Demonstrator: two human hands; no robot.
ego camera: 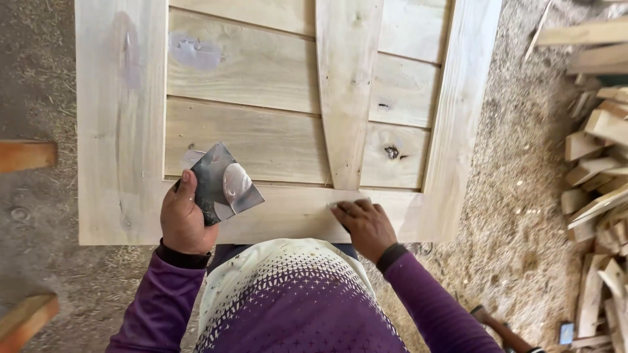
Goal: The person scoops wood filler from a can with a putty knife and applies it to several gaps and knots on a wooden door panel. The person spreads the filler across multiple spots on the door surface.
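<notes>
Hands work at the near rail of a pale wooden door [288,111] that lies flat over a sawdust floor [517,216]. The left hand [185,219] grips a dark metal plate [219,183] by its lower corner, holding it tilted just above the door's near rail; a blob of grey filler [235,182] sits on the plate. The right hand [366,225], fingers bent and close together, presses something small and pale against the same rail, right of the plate. Wood offcuts [598,189] lie heaped well right of the door.
</notes>
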